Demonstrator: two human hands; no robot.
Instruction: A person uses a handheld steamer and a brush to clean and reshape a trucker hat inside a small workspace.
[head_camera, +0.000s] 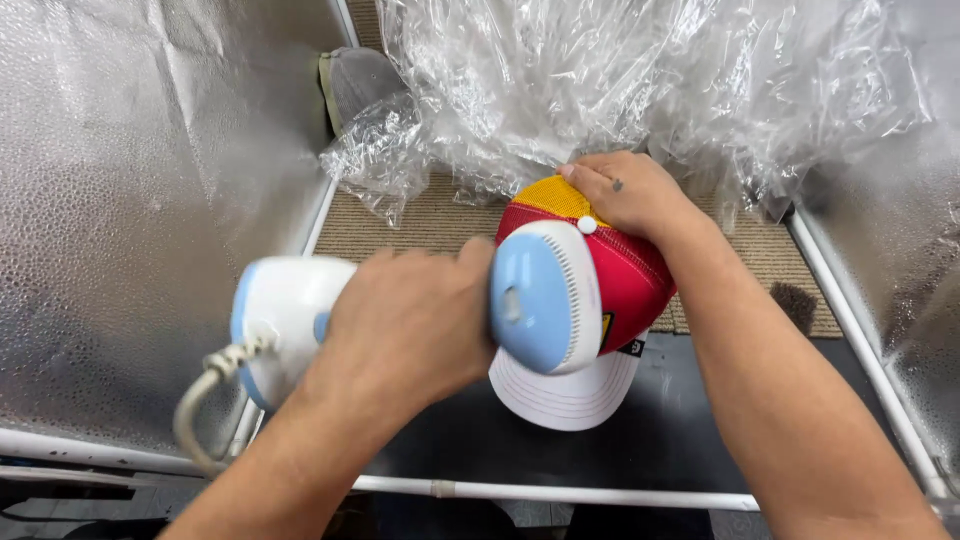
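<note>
You're looking down into a small booth. On your left stands a wall of silvery, dimpled foil sheeting (140, 200), and a matching foil wall (900, 290) rises on your right. White plastic pipes (560, 493) frame the booth along the front edge and up both sides. The counter (600, 440) in front of you is dark and smooth, and behind it lies a tan woven mat (420, 220). A heap of crumpled clear plastic film (640, 80) fills the back. Bright, even light glints off the foil and the film.
</note>
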